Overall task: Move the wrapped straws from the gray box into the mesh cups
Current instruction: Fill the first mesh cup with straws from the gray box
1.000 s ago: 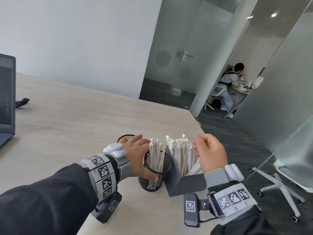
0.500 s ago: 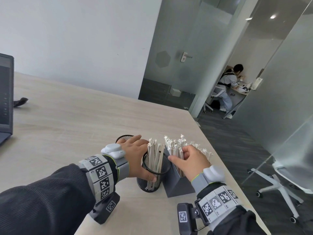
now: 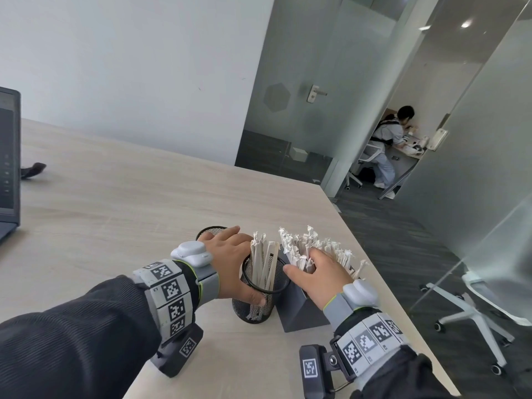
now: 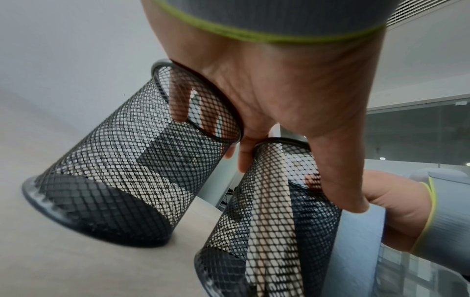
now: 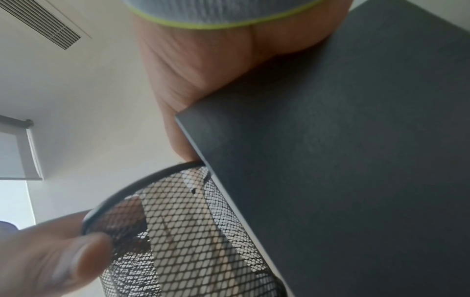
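Straws [image 3: 311, 249] in crumpled white paper wrappers stand bunched in the gray box [image 3: 299, 309], a matte, flat-walled card holder with a slanted front, which sits near the right edge of the table [image 3: 129, 211] close to its near end. The right hand [image 3: 319, 272] lies on top of this bunch with its thumb out toward the neighbouring cup; its fingers reach down among the wrappers, probably to gather some for the transfer, though whether they have closed on any I cannot tell, since the right wrist view shows only the box wall and the base of the palm. Touching the box on its left is the nearer mesh cup [image 3: 259, 295], a black wire-mesh cylinder with a smooth round rim, already holding a handful of wrapped straws [image 3: 263, 263] that lean against its wall. The left hand [image 3: 230, 266] grips this cup, thumb curled across its near side and fingers [image 4: 244, 158] behind the rim, likely to stop the light cup from tipping or sliding. The palm rests on the rim of the second mesh cup [image 4: 122, 180], just beyond it toward the table's middle, which looks empty through the open mesh. A dark laptop [image 3: 8, 168] sits at the table's left edge.
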The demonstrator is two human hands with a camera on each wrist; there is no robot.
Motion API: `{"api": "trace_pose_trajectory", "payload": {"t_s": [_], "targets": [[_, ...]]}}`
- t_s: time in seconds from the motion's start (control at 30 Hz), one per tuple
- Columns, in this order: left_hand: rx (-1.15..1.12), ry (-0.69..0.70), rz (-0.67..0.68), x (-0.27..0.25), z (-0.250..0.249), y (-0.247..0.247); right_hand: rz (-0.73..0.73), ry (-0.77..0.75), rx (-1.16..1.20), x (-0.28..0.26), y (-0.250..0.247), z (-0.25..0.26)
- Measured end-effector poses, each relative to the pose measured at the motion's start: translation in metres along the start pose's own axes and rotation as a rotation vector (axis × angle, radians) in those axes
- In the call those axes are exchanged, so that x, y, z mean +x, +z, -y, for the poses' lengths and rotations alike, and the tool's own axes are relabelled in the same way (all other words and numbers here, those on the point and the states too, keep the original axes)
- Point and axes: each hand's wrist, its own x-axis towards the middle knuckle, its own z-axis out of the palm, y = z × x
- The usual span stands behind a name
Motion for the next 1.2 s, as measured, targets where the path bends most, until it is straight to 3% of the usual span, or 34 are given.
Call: {"api": "trace_pose_trajectory", "payload": {"t_s": [0.3, 0.53, 0.63, 0.93, 1.07, 1.2], "targets": [[0.008, -0.008, 0.007, 0.000, 0.000, 0.000, -0.158, 0.063, 0.118, -0.007, 0.001, -0.004], [0.008, -0.008, 0.007, 0.000, 0.000, 0.000, -0.097, 0.082, 0.214, -0.006, -0.002, -0.005], [0.003, -0.008, 0.008, 0.000, 0.000, 0.001, -0.162, 0.119, 0.426, -0.006, -0.008, -0.006], [0.008, -0.003, 0.009, 0.000, 0.000, 0.001, -0.535, 0.182, 1.088, 0.002, -0.070, -0.007], [0.013, -0.009, 0.002, 0.000, 0.000, 0.001, -0.467, 0.191, 1.502, 0.004, -0.073, 0.006], [0.005, -0.005, 0.015, 0.000, 0.000, 0.000, -0.373, 0.189, 1.628, 0.006, -0.050, 0.025]]}}
